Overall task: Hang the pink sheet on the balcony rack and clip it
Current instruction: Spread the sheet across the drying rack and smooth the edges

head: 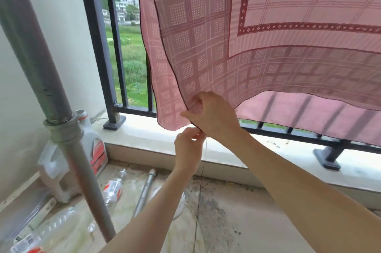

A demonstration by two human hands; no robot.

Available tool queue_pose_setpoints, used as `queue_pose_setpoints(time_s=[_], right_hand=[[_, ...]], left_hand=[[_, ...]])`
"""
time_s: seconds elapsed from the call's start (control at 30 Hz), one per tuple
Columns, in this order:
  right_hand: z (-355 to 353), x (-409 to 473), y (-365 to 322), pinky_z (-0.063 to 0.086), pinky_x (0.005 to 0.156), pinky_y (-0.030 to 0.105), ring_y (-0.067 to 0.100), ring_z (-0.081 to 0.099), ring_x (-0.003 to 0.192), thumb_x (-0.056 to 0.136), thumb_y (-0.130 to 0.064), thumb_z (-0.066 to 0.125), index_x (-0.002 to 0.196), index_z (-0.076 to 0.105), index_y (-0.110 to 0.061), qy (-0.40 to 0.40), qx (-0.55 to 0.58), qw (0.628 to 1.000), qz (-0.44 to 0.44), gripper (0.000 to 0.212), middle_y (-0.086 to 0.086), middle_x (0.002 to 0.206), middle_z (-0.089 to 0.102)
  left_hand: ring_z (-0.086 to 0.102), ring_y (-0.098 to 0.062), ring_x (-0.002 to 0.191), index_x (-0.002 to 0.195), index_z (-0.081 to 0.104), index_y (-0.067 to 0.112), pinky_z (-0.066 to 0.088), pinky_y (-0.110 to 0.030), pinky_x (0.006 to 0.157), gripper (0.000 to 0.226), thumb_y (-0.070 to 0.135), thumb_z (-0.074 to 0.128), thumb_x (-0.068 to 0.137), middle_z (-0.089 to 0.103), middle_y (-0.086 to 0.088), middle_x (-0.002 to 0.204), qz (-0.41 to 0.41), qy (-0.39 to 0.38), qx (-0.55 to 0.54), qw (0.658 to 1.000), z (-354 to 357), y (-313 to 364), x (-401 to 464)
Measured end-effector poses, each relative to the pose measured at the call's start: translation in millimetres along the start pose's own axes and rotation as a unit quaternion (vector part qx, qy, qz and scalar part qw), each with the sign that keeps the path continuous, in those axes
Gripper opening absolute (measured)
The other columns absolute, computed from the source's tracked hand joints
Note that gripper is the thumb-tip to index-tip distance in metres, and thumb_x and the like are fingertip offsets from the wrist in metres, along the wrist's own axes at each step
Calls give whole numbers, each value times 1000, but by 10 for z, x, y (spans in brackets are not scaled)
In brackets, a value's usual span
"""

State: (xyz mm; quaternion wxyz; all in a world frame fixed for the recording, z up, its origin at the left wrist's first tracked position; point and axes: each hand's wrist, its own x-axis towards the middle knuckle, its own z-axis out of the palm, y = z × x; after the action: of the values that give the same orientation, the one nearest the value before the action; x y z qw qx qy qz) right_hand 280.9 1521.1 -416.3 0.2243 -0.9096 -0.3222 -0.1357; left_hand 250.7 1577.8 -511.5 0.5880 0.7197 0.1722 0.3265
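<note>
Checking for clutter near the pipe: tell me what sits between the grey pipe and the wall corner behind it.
In the head view, a white plastic jug with a red label stands on the floor there, partly hidden behind the grey pipe.

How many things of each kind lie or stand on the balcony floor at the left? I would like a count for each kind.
White jug with red label: 1
Clear plastic bottles lying down: 2
Loose metal pipe lying on the floor: 1
Upright grey pipe: 1
Total: 5
</note>
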Motion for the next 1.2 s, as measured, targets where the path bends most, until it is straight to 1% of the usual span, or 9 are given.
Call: queue_pose_setpoints(time_s=[0.13, 0.23, 0.33, 0.43, 0.7, 0.8, 0.9, 1.1, 1.2], right_hand=[[-97, 241, -21, 30, 55, 27, 23, 46, 57, 93, -21, 44, 59, 45, -11, 35, 27, 998, 35, 35, -1, 54, 40], [-223, 359, 79, 28, 47, 24, 15, 41, 48, 93, -14, 44, 63, 45, -13, 35, 48, 996, 70, 30, -4, 53, 41], [-306, 390, 280, 26, 44, 19, 11, 40, 45, 94, -18, 47, 59, 43, -17, 42, 63, 992, 99, 36, -4, 53, 43], [-372, 329, 420, 30, 40, 17, 11, 38, 44, 95, -18, 46, 57, 42, -18, 31, 57, 992, 110, 38, -4, 50, 43], [-483, 133, 717, 31, 46, 19, 11, 39, 46, 95, -17, 48, 56, 40, -24, 30, 56, 992, 107, 40, -5, 50, 45], [-538, 127, 742, 35, 50, 14, 8, 39, 45, 94, -17, 48, 56, 38, -28, 38, 63, 992, 107, 41, -7, 49, 43], [-535, 73, 744, 35, 49, 13, 5, 40, 44, 94, -18, 49, 60, 46, -22, 47, 78, 990, 111, 35, -8, 50, 46], [-336, -140, 637, 37, 47, 12, 5, 46, 48, 96, -21, 46, 81, 55, -15, 59, 175, 977, 104, 18, -3, 75, 62], [-91, -316, 554, 41, 56, 22, 18, 58, 65, 96, -24, 45, 83, 54, -19, 88, 208, 970, 87, 16, 1, 75, 61]], left_hand=[[57, 2, 67, 89, 71, 8, 39, -11, 62, 9, 10, 65, 83, 64, 7, 79, 15, -43, 3, 999, -103, 142, 138], [53, -18, 93, 112, 57, 9, 41, -15, 75, 32, 1, 61, 81, 52, -2, 106, -1, 70, 5, 998, -324, 312, 467], [43, -30, 122, 132, 38, 6, 39, -46, 101, 70, 21, 72, 72, 42, -14, 131, -94, 236, -37, 966, -569, 566, 1000], [22, -27, 139, 145, 14, 14, 20, -55, 112, 95, 20, 74, 73, 22, -9, 151, -57, 141, -33, 988, -581, 758, 1461], [30, -25, 134, 145, 17, 18, 31, -46, 109, 80, 10, 64, 80, 29, -7, 147, -3, 93, -59, 994, -426, 1056, 1884], [55, -16, 96, 122, 48, 8, 47, -30, 80, 42, 10, 62, 82, 59, -5, 111, 40, 28, -44, 998, -357, 1167, 1834], [54, -18, 74, 86, 60, 12, 47, -30, 67, 3, 15, 61, 84, 62, -2, 78, 33, 3, -58, 998, -258, 1021, 1647], [49, -10, 58, 75, 61, 11, 35, -12, 46, 17, 25, 62, 86, 57, 2, 65, 8, -35, -45, 998, -278, 642, 1084], [58, -12, 74, 85, 59, 20, 45, -22, 59, 9, 28, 62, 83, 64, 3, 81, 6, -62, -16, 998, -397, 383, 890]])
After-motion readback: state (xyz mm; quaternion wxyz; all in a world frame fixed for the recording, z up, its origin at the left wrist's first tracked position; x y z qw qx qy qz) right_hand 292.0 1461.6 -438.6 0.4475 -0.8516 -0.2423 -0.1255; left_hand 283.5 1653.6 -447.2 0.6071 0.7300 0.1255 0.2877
